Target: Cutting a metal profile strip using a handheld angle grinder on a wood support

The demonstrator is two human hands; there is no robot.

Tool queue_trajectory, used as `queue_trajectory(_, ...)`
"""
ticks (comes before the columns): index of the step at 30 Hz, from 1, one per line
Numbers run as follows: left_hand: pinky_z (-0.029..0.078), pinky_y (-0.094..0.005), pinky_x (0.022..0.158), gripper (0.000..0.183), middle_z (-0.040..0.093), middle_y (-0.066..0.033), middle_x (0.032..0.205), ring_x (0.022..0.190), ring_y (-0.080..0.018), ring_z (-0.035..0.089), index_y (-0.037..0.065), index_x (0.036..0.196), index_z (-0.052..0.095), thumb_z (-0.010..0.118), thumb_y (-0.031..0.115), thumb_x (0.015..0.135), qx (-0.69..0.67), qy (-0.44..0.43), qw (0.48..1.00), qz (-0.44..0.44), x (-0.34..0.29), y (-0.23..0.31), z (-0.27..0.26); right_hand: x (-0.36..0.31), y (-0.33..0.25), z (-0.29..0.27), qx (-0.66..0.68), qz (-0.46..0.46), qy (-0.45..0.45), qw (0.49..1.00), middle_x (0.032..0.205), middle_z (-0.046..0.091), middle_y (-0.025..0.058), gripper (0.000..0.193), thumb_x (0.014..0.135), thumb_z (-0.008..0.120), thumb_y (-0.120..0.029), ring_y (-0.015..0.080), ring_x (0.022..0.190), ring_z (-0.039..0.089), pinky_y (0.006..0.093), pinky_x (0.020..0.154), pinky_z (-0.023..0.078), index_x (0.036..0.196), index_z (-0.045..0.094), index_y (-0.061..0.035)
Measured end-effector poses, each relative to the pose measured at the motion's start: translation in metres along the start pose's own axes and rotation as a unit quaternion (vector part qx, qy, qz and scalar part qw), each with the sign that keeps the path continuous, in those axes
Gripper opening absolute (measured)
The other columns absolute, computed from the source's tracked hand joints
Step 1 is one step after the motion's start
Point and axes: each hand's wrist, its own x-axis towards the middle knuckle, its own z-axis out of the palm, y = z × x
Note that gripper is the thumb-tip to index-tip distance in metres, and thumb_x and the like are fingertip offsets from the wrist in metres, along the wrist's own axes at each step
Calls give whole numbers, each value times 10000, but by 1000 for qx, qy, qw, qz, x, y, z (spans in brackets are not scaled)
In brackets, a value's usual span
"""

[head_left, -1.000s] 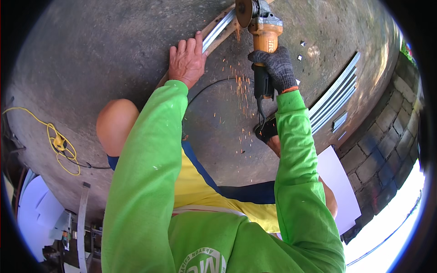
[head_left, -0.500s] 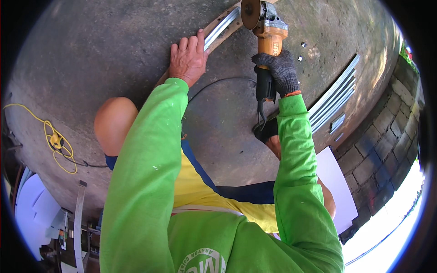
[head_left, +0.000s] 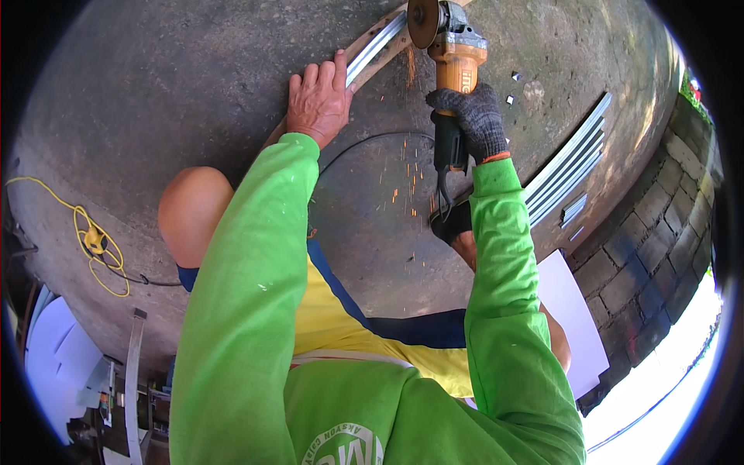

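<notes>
My right hand (head_left: 471,118), in a dark knit glove, grips the black handle of an orange angle grinder (head_left: 453,58). Its disc (head_left: 422,14) meets a long silver metal channel (head_left: 377,45) that rests on a wooden strip on the concrete ground. Orange sparks (head_left: 403,182) fly down toward me. My bare left hand (head_left: 318,101) presses flat on the channel, just left of the disc. Both sleeves are bright green. The grinder's black cord (head_left: 444,194) hangs below my right hand.
Several cut metal channels (head_left: 570,167) lie to the right, with small offcuts (head_left: 515,87) near them. A stone block edge (head_left: 643,256) curves along the right. A white sheet (head_left: 577,325) lies by my right knee. A yellow cable (head_left: 89,240) coils at left.
Sparks have reappeared below the disc after fading half a second ago. Both hands and the grinder stay in nearly the same place on the channel.
</notes>
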Motion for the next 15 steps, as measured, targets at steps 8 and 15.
queue_trajectory(8,401,-418,790,654,504,-76,1016,947,-256,510,31,1484,433,638,329,939,3,1,1000,3,0,1,-1,7,4,-2,-45,-7,4,999,773,685,98,379,696,855,-147,205,582,676,317,528,559,969,654,22)
queue_trajectory(15,398,-414,791,647,509,-72,1020,951,-252,511,32,1480,438,638,329,941,-6,2,1000,3,1,2,1,16,14,-7,-87,-25,25,996,786,711,121,499,640,883,-288,214,617,698,341,587,585,956,675,36)
